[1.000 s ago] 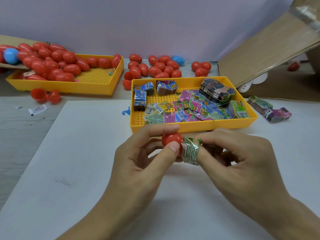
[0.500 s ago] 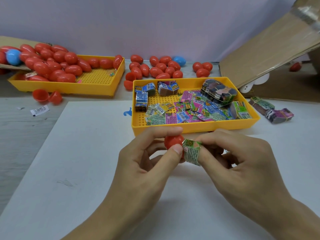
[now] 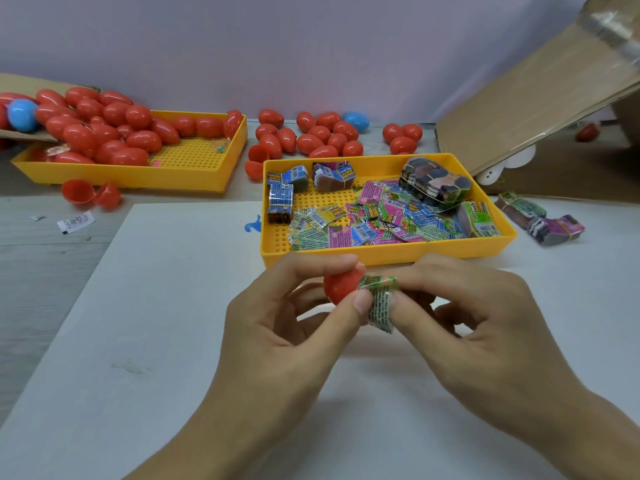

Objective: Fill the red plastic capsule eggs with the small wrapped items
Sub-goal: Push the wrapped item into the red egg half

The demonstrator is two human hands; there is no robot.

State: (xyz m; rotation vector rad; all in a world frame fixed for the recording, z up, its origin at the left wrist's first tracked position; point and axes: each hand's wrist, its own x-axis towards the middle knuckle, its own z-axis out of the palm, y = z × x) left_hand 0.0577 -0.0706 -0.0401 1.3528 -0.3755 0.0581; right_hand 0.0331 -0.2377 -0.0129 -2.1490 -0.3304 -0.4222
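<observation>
**Green packet going into a red egg half, mid-worktop**

Far left there's a yellow tray [image 3: 145,176] heaped with closed red eggs [image 3: 114,133] plus one blue egg [image 3: 21,114], and two loose red halves [image 3: 90,192] sit just near of it next to a small paper label [image 3: 75,222]. The white sheet [image 3: 138,323] on the worktop has lots of bare room at left and near.

The left hand [image 3: 277,341] comes up from the near edge; its grip is a thumb-and-forefinger pinch round a red egg half [image 3: 341,287]. Touching that half on the right is the folded green wrapped packet [image 3: 380,303], pinched by the right hand [image 3: 485,327], fingers curled.

Just far of both hands is a second yellow tray [image 3: 388,254] full of wrapped packets [image 3: 381,220], with more red eggs [image 3: 325,136] behind it. Right side is tighter: two bundles [image 3: 540,220] and a tilted cardboard flap [image 3: 536,98].
</observation>
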